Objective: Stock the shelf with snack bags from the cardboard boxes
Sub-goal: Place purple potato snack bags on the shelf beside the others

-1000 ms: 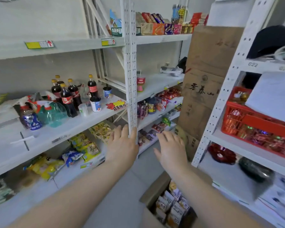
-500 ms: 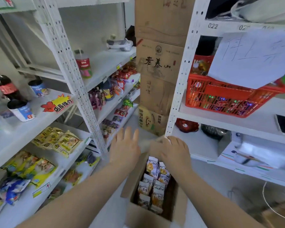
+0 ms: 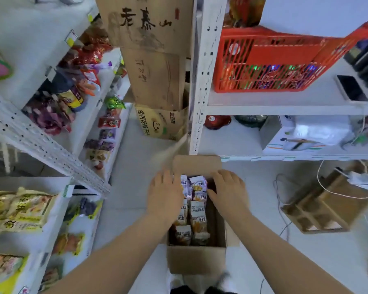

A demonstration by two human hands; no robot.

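Fingers (image 3: 170,177) of left hand (image 3: 165,195): straight, together, laid over left rim of box (image 3: 196,259), touching snack bags (image 3: 197,211).
Fingers (image 3: 221,176) of right hand (image 3: 229,193): bent down into far right corner of box, tips hidden, grip unclear.
Snack bags: packed in rows inside box.
Shelf (image 3: 40,148): left of box, loaded with packets.

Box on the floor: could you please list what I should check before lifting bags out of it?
1. Box open on top: ok.
2. Bags exposed inside: ok.
3. Left hand gripping a bag: not ok, it lies flat at the box's left edge.
4. Right hand gripping a bag: cannot tell, fingertips hidden.
5. Free spot on shelf: cannot tell, blurred.
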